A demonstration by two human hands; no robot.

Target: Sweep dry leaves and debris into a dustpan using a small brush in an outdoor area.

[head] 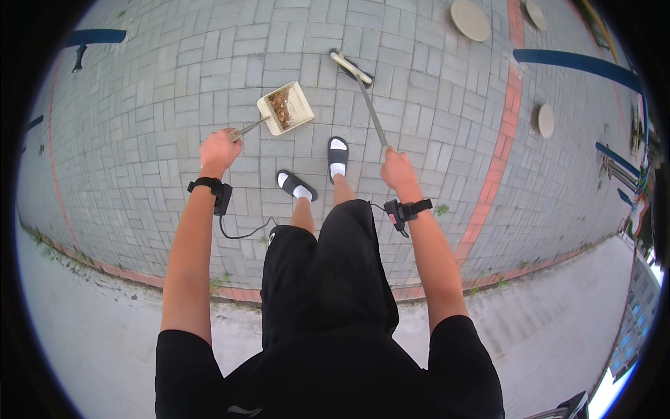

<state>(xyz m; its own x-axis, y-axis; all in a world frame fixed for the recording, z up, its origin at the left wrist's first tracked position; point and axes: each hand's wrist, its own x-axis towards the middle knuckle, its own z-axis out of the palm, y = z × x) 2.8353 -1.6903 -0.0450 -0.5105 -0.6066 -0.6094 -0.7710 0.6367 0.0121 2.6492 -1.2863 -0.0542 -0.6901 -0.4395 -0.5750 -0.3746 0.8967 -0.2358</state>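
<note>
My left hand (220, 149) is closed around the handle of a cream long-handled dustpan (301, 109), which rests on the paving ahead of my feet. Brown dry leaves and debris (280, 107) lie in the pan near its toothed back edge. My right hand (399, 168) grips the grey pole of a broom (352, 68). The broom's cream head with dark bristles is on the paving, to the right of the dustpan and farther out, apart from it. Both wrists wear black straps with small boxes and cables.
Grey block paving (209, 105) surrounds my sandalled feet, with a red brick strip (494, 152) on the right. Blue posts (576, 68) and round beige discs (470, 20) stand at the right. A blue bar (97, 36) is at upper left. Small weeds grow along the paving's edge behind me.
</note>
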